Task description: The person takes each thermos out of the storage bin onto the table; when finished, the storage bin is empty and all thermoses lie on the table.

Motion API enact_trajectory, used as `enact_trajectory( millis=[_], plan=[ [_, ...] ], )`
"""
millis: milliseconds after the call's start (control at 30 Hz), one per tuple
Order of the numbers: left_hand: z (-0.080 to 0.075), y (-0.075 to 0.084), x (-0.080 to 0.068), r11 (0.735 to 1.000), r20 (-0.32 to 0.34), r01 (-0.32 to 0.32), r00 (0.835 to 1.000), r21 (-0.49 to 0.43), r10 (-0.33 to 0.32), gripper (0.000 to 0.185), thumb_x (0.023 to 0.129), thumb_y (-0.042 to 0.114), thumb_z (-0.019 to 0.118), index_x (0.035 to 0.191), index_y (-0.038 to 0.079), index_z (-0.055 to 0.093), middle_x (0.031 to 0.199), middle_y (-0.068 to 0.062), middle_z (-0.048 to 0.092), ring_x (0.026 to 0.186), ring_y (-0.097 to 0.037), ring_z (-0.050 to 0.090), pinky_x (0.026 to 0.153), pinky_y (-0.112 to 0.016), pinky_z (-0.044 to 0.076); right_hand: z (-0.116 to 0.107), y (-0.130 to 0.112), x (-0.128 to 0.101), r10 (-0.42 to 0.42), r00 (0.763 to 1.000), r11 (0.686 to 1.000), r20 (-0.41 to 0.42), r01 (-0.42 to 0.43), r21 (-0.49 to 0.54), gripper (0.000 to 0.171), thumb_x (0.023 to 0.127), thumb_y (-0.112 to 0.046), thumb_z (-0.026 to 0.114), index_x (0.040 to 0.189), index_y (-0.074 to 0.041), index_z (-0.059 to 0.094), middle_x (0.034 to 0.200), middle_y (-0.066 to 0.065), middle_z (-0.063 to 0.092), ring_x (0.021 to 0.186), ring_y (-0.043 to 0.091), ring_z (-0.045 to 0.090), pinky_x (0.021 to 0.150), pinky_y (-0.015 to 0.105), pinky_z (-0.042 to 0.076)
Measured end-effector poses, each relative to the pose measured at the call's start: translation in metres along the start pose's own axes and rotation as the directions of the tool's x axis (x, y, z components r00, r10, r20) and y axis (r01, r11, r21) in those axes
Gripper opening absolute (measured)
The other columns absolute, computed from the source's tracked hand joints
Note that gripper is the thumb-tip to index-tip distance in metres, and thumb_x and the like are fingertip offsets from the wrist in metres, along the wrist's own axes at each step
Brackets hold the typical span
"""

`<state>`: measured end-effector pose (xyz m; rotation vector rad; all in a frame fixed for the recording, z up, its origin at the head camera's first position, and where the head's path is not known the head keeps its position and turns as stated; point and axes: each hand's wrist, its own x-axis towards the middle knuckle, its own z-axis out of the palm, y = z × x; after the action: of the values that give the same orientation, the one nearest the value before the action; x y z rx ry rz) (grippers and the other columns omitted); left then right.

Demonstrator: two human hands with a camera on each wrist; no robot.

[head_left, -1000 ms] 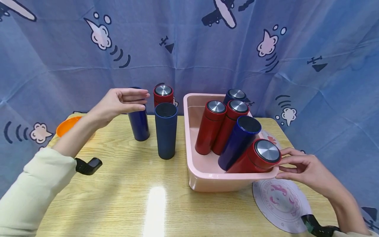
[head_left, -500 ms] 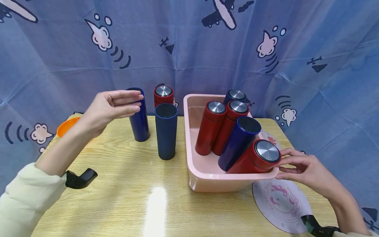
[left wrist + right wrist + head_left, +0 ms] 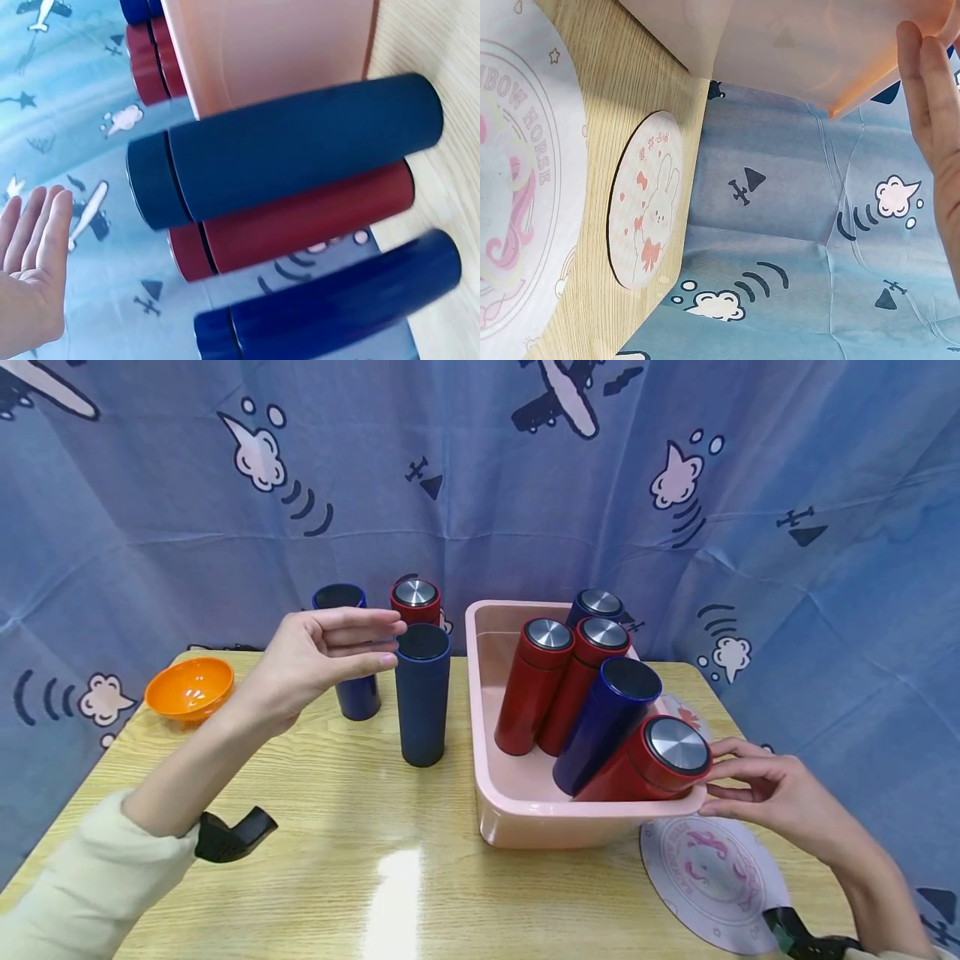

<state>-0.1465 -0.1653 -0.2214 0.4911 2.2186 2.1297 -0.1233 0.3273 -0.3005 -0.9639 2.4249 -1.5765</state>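
My left hand (image 3: pixel 330 647) hovers with fingers extended and thumb apart, just left of the top of a matte dark blue thermos flask (image 3: pixel 422 693). The left wrist view shows a gap between that hand (image 3: pixel 34 274) and the flask (image 3: pixel 300 150). Behind stand a glossy blue flask (image 3: pixel 357 697) and a red flask (image 3: pixel 417 597) with a steel lid top. My right hand (image 3: pixel 765 785) grips the front right rim of a pink bin (image 3: pixel 570 822). Leaning inside the bin are several flasks, among them a red flask (image 3: pixel 525 693) and a blue flask (image 3: pixel 600 731).
An orange bowl (image 3: pixel 191 687) sits at the table's back left. A round white mat (image 3: pixel 712 881) with a pink horse print lies by the bin's right side, and a rabbit-print mat (image 3: pixel 646 202) lies farther back. A blue patterned curtain (image 3: pixel 465 468) hangs behind the table.
My left hand first drew back left from the flasks, then came right and lower toward the matte dark blue one. The orange bowl is now uncovered. My right hand and the bin stay put.
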Motion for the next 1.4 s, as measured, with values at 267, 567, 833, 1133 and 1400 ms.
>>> enact_trajectory(
  millis=[267, 567, 833, 1133, 1400],
  plan=[
    [0.029, -0.002, 0.009, 1.000, 0.067, 0.005, 0.998, -0.002, -0.005, 0.045, 0.083, -0.004, 0.071, 0.126, -0.004, 0.059, 0.123, -0.016, 0.063, 0.110, -0.028, 0.063, 0.091, -0.030, 0.051, 0.000, 0.000, 0.000, -0.008, 1.000, 1.000, -0.002, 0.008, -0.010, 0.036, 0.072, 0.026, 0.065, 0.103, 0.008, 0.069, 0.116, 0.001, 0.058, 0.105, 0.006, 0.054, 0.069, 0.019, 0.056],
    [0.068, -0.016, 0.031, 1.000, 0.131, 0.006, 0.991, 0.013, -0.007, 0.040, 0.082, -0.001, 0.073, 0.121, -0.001, 0.064, 0.115, -0.012, 0.068, 0.106, -0.021, 0.066, 0.088, -0.032, 0.053, 0.001, 0.000, -0.001, 0.003, 1.000, 1.000, -0.004, -0.004, -0.019, 0.036, 0.073, 0.026, 0.065, 0.104, 0.008, 0.069, 0.116, 0.000, 0.058, 0.104, 0.006, 0.054, 0.067, 0.020, 0.056],
    [0.090, -0.031, 0.055, 0.999, 0.136, -0.013, 0.991, 0.033, 0.009, 0.041, 0.079, -0.002, 0.075, 0.119, -0.005, 0.064, 0.115, -0.020, 0.066, 0.105, -0.027, 0.065, 0.085, -0.030, 0.055, 0.001, 0.000, -0.001, -0.003, 1.000, 1.000, 0.002, 0.003, -0.006, 0.036, 0.074, 0.026, 0.064, 0.105, 0.009, 0.068, 0.117, 0.000, 0.058, 0.107, 0.006, 0.053, 0.068, 0.020, 0.056],
    [0.106, -0.039, 0.071, 0.997, 0.052, 0.006, 0.999, 0.077, -0.010, 0.045, 0.078, 0.000, 0.077, 0.121, -0.003, 0.064, 0.117, -0.017, 0.066, 0.110, -0.027, 0.063, 0.087, -0.027, 0.053, 0.001, 0.001, -0.001, -0.005, 1.000, 1.000, 0.001, 0.005, 0.015, 0.036, 0.073, 0.027, 0.064, 0.105, 0.010, 0.068, 0.118, 0.001, 0.058, 0.108, 0.006, 0.053, 0.069, 0.020, 0.056],
    [0.116, -0.044, 0.081, 0.998, -0.028, 0.061, 0.998, 0.031, -0.060, 0.055, 0.079, -0.002, 0.076, 0.130, -0.002, 0.057, 0.129, -0.014, 0.060, 0.118, -0.021, 0.058, 0.096, -0.026, 0.048, 0.001, 0.000, 0.001, -0.013, 1.000, 0.999, -0.004, 0.013, 0.038, 0.036, 0.072, 0.028, 0.064, 0.103, 0.011, 0.067, 0.116, 0.006, 0.057, 0.107, 0.008, 0.054, 0.069, 0.020, 0.056]
  ],
)
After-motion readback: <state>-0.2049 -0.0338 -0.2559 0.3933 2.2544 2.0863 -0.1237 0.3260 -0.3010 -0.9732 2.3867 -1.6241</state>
